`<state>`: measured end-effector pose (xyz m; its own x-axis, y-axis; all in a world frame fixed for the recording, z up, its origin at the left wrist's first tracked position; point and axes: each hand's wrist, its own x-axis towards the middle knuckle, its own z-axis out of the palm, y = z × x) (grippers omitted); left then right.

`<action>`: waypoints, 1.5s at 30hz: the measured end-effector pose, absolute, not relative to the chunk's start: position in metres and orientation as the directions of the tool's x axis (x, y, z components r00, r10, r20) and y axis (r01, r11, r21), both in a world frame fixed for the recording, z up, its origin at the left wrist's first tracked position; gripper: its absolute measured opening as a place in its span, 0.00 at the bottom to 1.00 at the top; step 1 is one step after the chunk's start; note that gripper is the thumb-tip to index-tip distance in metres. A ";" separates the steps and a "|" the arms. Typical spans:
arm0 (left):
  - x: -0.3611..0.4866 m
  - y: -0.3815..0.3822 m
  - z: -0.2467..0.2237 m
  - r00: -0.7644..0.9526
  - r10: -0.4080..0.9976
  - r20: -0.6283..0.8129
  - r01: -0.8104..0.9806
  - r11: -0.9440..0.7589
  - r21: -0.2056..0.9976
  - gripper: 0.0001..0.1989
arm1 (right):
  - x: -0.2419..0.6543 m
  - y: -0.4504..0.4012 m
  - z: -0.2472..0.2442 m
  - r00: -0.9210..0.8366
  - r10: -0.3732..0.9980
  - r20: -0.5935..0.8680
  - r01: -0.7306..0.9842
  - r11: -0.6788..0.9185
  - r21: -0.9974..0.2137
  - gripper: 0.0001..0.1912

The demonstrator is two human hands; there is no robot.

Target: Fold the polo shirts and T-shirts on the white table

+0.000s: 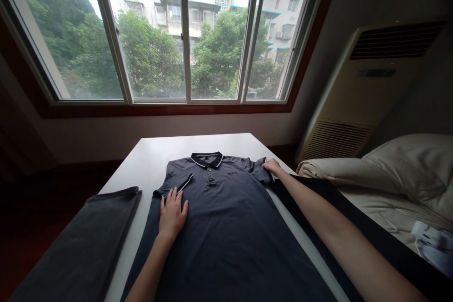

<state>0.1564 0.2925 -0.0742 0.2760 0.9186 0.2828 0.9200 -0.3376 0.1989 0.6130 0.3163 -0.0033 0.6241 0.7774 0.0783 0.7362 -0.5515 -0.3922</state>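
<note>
On my left I have a folded dark-grey cloth (pixel 92 231) along the edge of the smooth white bench (pixel 152 158). Next, my left hand (pixel 172 214) rests flat, fingers spread and gripping nothing, at a white-trimmed cuff (pixel 185 182) of the slate-blue short-sleeved polo shirt (pixel 219 226). The shirt lies front up across the middle of the bench; I judge it light, limp and hard to damage, but quick to wrinkle, so I'd take it by hems or shoulder seams. My right hand (pixel 272 166) pinches the other sleeve's edge between its fingers, beside black fabric (pixel 339 212).
</note>
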 end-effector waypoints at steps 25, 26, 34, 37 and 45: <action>0.156 0.291 -0.074 0.287 0.920 0.267 0.923 -0.341 0.181 0.24 | 0.568 0.281 -0.036 0.280 0.959 -0.039 0.928 -0.281 -0.243 0.22; 0.156 0.291 -0.074 0.287 0.919 0.269 0.922 -0.341 0.182 0.24 | 0.573 0.279 -0.036 0.289 0.956 -0.056 0.922 -0.293 -0.251 0.24; 0.155 0.289 -0.073 0.286 0.916 0.281 0.916 -0.348 0.202 0.23 | 0.584 0.278 -0.023 0.284 0.955 -0.086 0.887 -0.296 -0.355 0.24; 0.156 0.289 -0.073 0.283 0.916 0.284 0.914 -0.347 0.210 0.23 | 0.581 0.280 -0.016 0.283 0.958 -0.051 0.887 -0.282 -0.365 0.23; 0.155 0.291 -0.076 0.289 0.914 0.287 0.913 -0.353 0.206 0.23 | 0.581 0.283 -0.021 0.252 0.967 -0.043 0.926 -0.254 -0.281 0.18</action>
